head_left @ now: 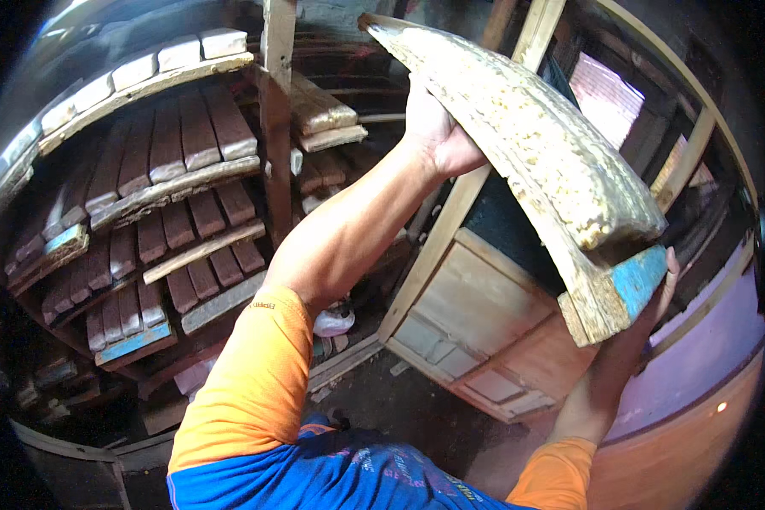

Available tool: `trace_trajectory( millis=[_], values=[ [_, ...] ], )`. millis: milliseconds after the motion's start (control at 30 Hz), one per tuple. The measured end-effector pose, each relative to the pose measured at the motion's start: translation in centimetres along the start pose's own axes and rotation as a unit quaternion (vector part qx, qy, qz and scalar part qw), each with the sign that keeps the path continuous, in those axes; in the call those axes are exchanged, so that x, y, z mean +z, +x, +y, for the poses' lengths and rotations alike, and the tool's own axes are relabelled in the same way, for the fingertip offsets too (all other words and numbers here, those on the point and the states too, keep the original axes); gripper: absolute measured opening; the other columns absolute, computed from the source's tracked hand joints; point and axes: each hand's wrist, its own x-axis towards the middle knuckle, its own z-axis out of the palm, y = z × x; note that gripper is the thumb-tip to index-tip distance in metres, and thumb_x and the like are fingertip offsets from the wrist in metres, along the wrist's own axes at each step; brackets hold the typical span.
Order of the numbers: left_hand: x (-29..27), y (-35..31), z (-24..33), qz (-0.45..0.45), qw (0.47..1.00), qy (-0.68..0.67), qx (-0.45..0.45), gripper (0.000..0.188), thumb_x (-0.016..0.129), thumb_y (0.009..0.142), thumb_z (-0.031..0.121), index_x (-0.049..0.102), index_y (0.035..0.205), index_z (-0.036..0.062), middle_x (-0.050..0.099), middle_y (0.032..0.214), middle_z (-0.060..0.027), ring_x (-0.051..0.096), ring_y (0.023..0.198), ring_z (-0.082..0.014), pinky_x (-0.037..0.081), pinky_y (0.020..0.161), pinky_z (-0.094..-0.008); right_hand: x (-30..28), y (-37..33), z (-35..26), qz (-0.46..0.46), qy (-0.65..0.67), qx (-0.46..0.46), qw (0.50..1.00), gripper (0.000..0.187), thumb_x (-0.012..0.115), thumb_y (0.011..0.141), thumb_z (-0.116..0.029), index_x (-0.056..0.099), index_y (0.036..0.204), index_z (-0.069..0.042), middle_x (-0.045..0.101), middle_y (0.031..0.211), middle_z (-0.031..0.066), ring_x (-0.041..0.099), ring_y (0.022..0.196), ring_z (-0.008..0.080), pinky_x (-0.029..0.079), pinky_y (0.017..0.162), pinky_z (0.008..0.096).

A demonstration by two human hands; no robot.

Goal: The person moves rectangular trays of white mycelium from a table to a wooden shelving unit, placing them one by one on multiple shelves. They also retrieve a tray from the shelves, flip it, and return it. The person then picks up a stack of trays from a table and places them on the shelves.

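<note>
Wooden board, one, in two hands

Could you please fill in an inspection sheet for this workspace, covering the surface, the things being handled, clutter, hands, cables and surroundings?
Surface: dark floor below; the load rests on a raised, tilted wooden board with blue paint at its near end.
Things in hand: long, lumpy pale block lying along the board.
Clutter: white bundle low beside the rack; its contents cannot be told.
Grips: left grip at the board's left side, right grip at its blue end; both partly hidden.
Cables: nothing seen.
Surroundings: rack on the left with rows of brown blocks; panelled wooden piece ahead; purple wall at right.
</note>
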Motion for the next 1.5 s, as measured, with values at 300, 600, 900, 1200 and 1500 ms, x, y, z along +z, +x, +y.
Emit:
trace_trajectory(
  millis=[300,600,900,1200,1500],
  values=[
    [-9.6,5.4,9.8,0.068,0.994,0.069,0.04,0.081,0.036,0.082,0.072,0.056,0.121,0.0038,0.054,0.127,-0.0192,0.051,0.117,-0.0356,0.036,0.102,-0.0561,6.2,7.3,10.8,-0.002,0.05,0.054,0.997,0.052,0.064,0.081,-0.04,0.054,0.117,-0.004,0.059,0.113,0.0143,0.057,0.105,0.0305,0.046,0.09,0.0479],
    [-13.6,8.4,13.6,0.122,0.987,0.077,0.066,0.073,0.03,0.09,0.063,0.055,0.122,0.0024,0.054,0.129,-0.0194,0.051,0.118,-0.0356,0.034,0.105,-0.0555,8.2,13.0,15.9,0.018,0.021,0.101,0.994,0.058,0.063,0.081,-0.045,0.053,0.12,-0.003,0.059,0.114,0.0153,0.057,0.104,0.0322,0.046,0.093,0.0478],
    [-10.7,3.6,8.7,0.058,0.971,0.227,0.049,0.1,0.032,0.082,0.079,0.031,0.14,-0.0033,0.046,0.137,-0.0212,0.046,0.127,-0.0295,0.035,0.109,-0.044,7.0,18.0,17.1,-0.006,0.063,0.143,0.988,0.049,0.067,0.081,-0.038,0.056,0.116,-0.005,0.061,0.113,0.0104,0.059,0.103,0.0274,0.047,0.092,0.0443],
    [-6.0,1.0,-2.9,0.239,0.844,0.453,0.158,0.112,0.039,0.071,0.086,0.029,0.143,0.0008,0.044,0.14,-0.0155,0.045,0.128,-0.0292,0.032,0.108,-0.0462,4.7,20.7,19.6,-0.112,0.195,0.211,0.951,0.04,0.067,0.083,-0.03,0.059,0.112,-0.005,0.065,0.107,0.0106,0.063,0.098,0.0272,0.05,0.09,0.0431],
    [-7.0,4.4,-2.5,0.161,0.851,0.452,0.211,0.041,0.061,0.088,0.022,0.054,0.122,0.0009,0.063,0.113,-0.0094,0.06,0.105,-0.0206,0.044,0.094,-0.0359,5.2,23.6,22.1,-0.149,0.286,0.221,0.921,0.032,0.067,0.085,-0.027,0.061,0.106,-0.004,0.067,0.102,0.0106,0.065,0.094,0.0238,0.053,0.086,0.0393]
  ],
)
